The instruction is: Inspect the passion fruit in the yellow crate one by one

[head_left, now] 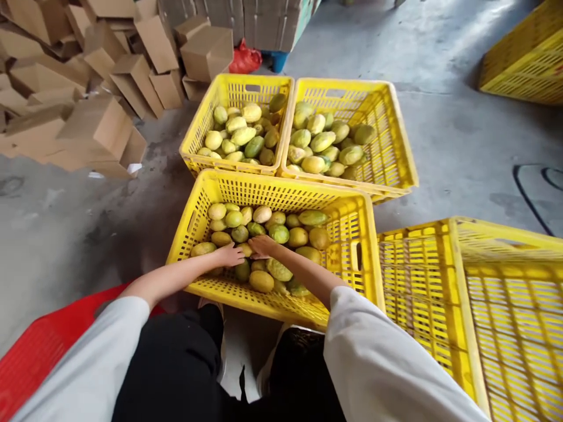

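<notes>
Both of my hands reach down into the near yellow crate [281,183], which holds many oval yellow-green fruits, perhaps papayas. My left hand [231,255] lies over the fruit with its fingers stretched out and a little apart. Close by on the right, my right hand [263,247] points leftward and down among the fruit, its fingers extended and partly hidden. Between the two hands sits a yellowish fruit [247,249], touched or nearly touched by both. A green fruit [278,234] rests just beyond my right hand, and a yellow fruit [261,281] lies nearer my body.
Two more fruit-filled crates, a left one [187,151] and a right one [402,143], stand just behind. Yellow crates [461,305] are at the right. Cardboard boxes [99,129] pile up at the left, and a red plastic container [48,346] sits beside my left leg.
</notes>
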Motion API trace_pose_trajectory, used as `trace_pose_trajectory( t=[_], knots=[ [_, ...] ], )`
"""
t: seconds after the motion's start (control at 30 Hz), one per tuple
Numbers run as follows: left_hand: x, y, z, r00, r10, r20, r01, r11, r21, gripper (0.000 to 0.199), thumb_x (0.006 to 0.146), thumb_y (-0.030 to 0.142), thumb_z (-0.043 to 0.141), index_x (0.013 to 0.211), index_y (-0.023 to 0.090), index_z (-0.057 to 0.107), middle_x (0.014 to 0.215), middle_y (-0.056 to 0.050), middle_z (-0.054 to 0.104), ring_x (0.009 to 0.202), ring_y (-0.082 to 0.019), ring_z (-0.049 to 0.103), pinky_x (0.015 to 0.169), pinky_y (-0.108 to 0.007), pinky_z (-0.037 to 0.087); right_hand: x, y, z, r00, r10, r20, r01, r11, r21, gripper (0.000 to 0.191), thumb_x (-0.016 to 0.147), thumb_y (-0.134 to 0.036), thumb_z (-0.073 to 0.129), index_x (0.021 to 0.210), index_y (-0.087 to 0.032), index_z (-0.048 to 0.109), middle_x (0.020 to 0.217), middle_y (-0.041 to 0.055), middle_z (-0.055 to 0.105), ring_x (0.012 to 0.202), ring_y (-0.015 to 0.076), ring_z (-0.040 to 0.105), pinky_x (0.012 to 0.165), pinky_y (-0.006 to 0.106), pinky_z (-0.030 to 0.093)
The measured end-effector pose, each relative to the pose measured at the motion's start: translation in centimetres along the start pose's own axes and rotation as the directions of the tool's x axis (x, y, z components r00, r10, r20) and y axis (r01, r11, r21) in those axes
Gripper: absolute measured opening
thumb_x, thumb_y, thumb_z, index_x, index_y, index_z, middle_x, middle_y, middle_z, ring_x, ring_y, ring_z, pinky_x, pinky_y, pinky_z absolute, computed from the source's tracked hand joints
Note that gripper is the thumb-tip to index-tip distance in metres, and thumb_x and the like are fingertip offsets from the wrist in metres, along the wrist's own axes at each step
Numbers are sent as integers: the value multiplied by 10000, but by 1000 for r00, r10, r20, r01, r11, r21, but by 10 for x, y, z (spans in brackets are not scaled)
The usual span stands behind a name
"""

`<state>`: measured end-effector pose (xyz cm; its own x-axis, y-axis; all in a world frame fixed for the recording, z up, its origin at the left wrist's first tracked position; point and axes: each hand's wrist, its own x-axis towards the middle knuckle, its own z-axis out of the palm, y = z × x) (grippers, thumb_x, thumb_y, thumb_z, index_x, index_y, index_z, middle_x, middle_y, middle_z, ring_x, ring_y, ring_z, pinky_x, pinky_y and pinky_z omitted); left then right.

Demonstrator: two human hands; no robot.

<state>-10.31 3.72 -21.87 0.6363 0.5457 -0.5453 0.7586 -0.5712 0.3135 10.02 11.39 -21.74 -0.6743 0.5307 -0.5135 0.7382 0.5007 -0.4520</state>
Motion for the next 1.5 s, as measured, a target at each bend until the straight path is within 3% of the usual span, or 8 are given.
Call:
trace_pose_trajectory(
  t=[0.27,0.43,0.57,0.7,0.83,1.03,1.23,1.5],
  knots=[
    [4,10,-9,992,-109,69,103,991,84,295,873,-15,898,1119,147,913,1435,-274,874,1340,-400,747,1185,-457,540,7,7,-23,999,-44,19,46,990,-133,251,995,-290,1058,1104,-168,867,960,102,823,1185,383,853,1022,381,623],
    [6,3,-32,900,-436,-5,353,735,-579,536,870,482,1097,656,273,653,897,-144,749,1230,-491,809,1267,-604,593,2,31,-44,989,21,-145,-7,995,97,437,837,-300,1071,859,-288,634,793,30,667,1048,349,798,997,420,625],
    [-7,-7,-66,864,-494,-96,275,623,-733,551,724,298,1189,696,296,638,722,39,493,1140,-396,821,1222,-458,626,-30,55,-58,945,75,-317,39,940,338,468,889,-479,988,987,-300,566,931,30,714,966,287,728,931,407,618],
    [-20,3,-103,809,-484,-333,-100,445,-890,424,749,275,1181,1037,272,870,968,-19,788,1070,-316,807,1039,-323,658,-81,58,-61,813,224,-537,290,645,707,714,774,-748,1074,1001,-304,562,1030,23,741,1020,267,695,908,380,663],
    [-20,30,-114,752,-543,-374,-439,11,-898,357,881,284,1064,1198,271,903,1277,-74,881,1024,-261,851,830,-264,681,-114,36,-60,708,439,-552,500,240,832,668,772,-667,1097,1086,-323,619,1109,18,781,1187,290,792,1015,396,742],
    [-10,52,-106,829,-527,-188,-453,-435,-778,486,972,251,940,1433,315,797,1271,-80,885,929,-287,919,675,-298,705,-119,20,-55,794,465,-390,535,-232,812,564,841,-634,951,1244,-324,708,1036,49,833,1288,384,890,1000,505,827],
    [-5,55,-114,769,-622,-148,-536,-501,-680,519,1026,216,827,1514,369,738,1304,-39,872,1141,-314,950,1000,-451,814,-105,22,-33,931,298,-210,299,-294,908,479,831,-547,965,1168,-299,732,1010,68,864,1178,378,918,848,444,806],
    [1,60,-111,770,-637,34,-485,-619,-618,146,1122,355,843,1118,279,718,960,-2,792,845,-216,841,1000,-393,811,-107,14,-25,884,440,-158,337,-366,867,599,759,-584,1070,1112,-332,658,979,80,827,1262,413,893,997,543,850]
  ],
)
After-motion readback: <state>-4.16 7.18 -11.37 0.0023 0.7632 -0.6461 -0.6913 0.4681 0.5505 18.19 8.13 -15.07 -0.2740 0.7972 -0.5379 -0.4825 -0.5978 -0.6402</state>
